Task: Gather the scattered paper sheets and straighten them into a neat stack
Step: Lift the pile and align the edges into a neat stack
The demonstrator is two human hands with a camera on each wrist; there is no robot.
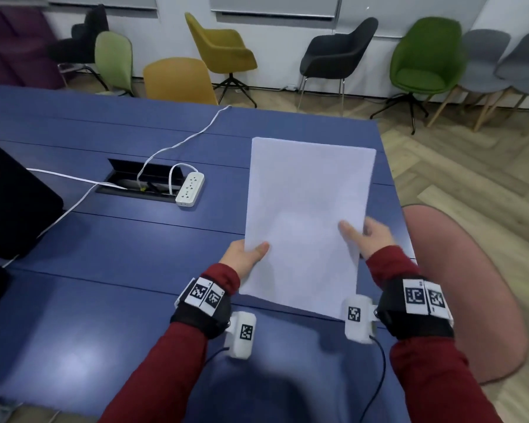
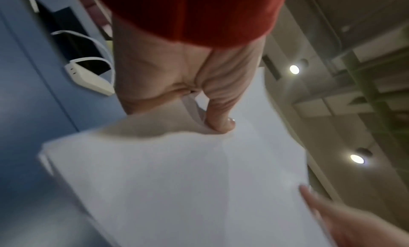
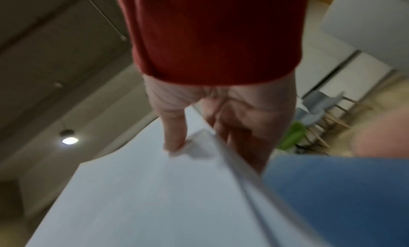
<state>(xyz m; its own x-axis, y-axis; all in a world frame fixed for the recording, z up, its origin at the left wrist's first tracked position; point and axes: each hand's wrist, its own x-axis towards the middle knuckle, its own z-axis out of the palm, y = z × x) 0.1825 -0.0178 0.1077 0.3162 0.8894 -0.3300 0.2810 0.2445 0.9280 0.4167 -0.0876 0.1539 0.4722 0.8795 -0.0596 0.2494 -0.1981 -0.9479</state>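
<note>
A stack of white paper sheets (image 1: 306, 215) is held up tilted over the blue table (image 1: 119, 239), its near edge low by the table. My left hand (image 1: 246, 254) grips the stack's left edge, thumb on top and fingers hidden behind. My right hand (image 1: 364, 236) pinches the right edge, thumb on the front face. In the left wrist view the thumb presses on the paper stack (image 2: 177, 180). In the right wrist view the paper stack (image 3: 143, 198) shows layered edges, thumb on top and fingers underneath.
A white power strip (image 1: 190, 190) with white cables lies beside an open cable hatch (image 1: 141, 181) in the table. A black object (image 1: 9, 196) sits at the left. A pink chair (image 1: 458, 288) stands at my right. Several chairs line the far wall.
</note>
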